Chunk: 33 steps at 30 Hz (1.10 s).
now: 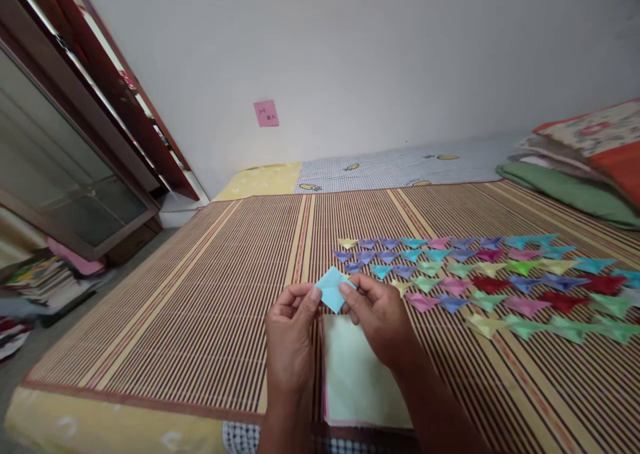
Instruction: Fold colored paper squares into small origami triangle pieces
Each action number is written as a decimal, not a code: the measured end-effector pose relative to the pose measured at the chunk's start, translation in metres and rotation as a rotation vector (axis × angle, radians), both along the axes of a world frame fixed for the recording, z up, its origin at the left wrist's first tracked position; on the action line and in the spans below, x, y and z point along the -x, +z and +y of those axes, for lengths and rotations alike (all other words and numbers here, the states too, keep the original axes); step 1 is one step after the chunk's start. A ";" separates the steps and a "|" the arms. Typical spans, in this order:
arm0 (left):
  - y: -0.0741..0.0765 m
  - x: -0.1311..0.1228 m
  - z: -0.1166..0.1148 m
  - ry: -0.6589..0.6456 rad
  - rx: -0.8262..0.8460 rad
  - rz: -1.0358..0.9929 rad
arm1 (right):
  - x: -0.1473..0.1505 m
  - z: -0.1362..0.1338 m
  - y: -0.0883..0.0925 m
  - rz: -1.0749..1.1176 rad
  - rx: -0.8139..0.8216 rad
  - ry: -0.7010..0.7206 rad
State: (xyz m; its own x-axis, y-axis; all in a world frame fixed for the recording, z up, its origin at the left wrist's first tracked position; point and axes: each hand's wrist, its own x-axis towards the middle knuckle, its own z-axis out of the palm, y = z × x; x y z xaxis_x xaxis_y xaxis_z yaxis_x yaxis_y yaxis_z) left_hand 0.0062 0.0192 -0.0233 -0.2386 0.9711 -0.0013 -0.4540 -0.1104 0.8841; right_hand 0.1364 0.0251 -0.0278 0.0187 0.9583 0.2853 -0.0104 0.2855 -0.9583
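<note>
Lt-blue folded ppr (332,299), diamond-wise

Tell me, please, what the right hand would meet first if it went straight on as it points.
The right hand would first meet the blue paper it pinches; beyond, perhaps the striped mat, though depth is unclear.

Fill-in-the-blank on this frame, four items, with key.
1. The left hand and right hand hold a small paper piece coloured ____.
2. The folded paper shapes lie in the picture's ____ half.
3. The note on the wall is coloured ____.
4. The mat is patterned with ____.

Missing words: blue; right; pink; stripes.
</note>
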 end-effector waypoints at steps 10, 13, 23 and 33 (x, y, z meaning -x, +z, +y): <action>-0.002 0.011 0.004 -0.005 0.028 -0.068 | -0.008 0.001 0.001 -0.040 0.006 0.184; -0.002 0.019 0.006 -0.120 0.053 0.007 | -0.014 0.002 0.000 -0.055 -0.022 0.133; -0.003 0.024 0.008 -0.293 0.106 0.068 | -0.030 -0.004 0.010 -0.230 -0.195 0.287; -0.001 0.021 0.007 -0.343 0.162 0.019 | -0.034 -0.004 0.013 -0.262 -0.253 0.337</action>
State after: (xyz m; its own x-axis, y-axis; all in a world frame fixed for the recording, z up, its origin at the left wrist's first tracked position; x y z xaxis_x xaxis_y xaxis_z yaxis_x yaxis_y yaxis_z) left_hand -0.0151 0.0266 -0.0238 0.0987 0.9822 -0.1597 -0.4241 0.1867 0.8862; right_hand 0.1708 0.0207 -0.0143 -0.3840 0.7988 0.4631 0.0900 0.5316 -0.8422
